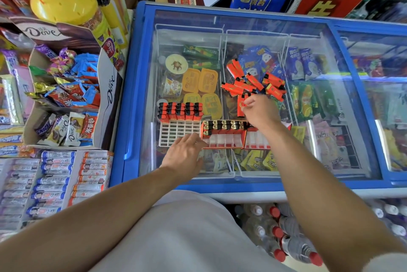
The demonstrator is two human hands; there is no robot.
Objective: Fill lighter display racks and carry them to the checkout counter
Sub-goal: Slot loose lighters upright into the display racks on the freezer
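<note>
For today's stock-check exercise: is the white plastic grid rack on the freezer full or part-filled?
Part-filled: the white plastic grid rack holds red lighters in its far rows only; near slots are empty.
</note>
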